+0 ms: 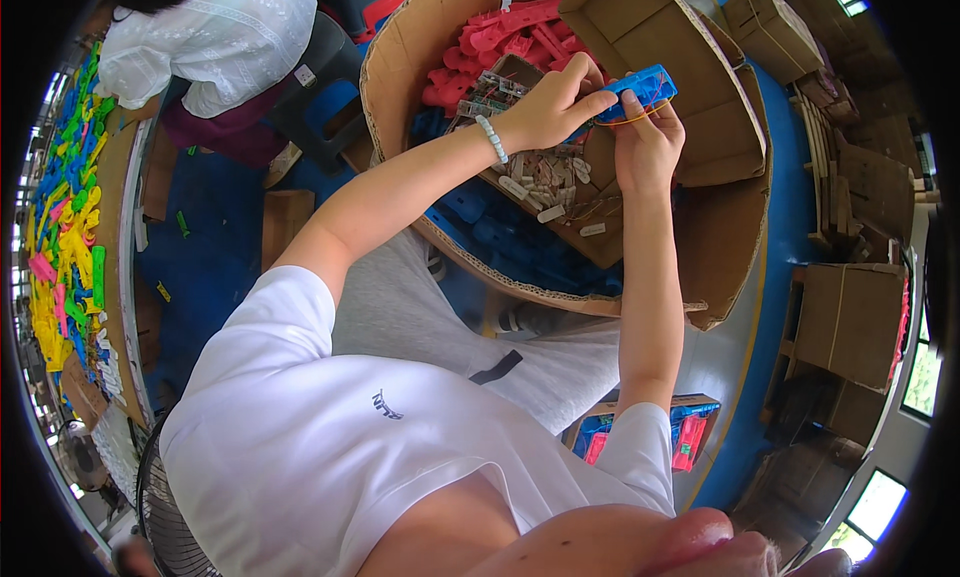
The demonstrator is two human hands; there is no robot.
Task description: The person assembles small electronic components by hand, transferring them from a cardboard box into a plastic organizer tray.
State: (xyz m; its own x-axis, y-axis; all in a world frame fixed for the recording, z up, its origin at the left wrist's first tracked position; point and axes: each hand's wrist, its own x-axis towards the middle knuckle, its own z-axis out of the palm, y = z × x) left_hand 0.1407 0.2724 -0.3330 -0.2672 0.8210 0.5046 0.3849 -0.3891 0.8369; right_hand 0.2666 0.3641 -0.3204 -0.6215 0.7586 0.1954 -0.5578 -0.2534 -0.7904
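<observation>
Over a big cardboard box (388,52), both my hands grip a blue plastic housing (645,83) with thin red and yellow wires along it. My left hand (560,105), wearing a pale bead bracelet, pinches its left end between thumb and fingers. Its right end rests in the closed fingers of my right hand (648,145). Beneath my hands, a cardboard tray in the box holds small white parts (545,182) and circuit-like pieces (487,95). Red plastic shells (500,42) lie heaped behind it, and dark blue shells (520,239) show in front.
An open carton flap (660,47) stands at the box's right. A person in a white top (225,42) sits at the left, near a table strewn with colourful plastic parts (75,267). Stacked cartons (850,317) line the right. A small box of blue and red pieces (690,432) sits beside me.
</observation>
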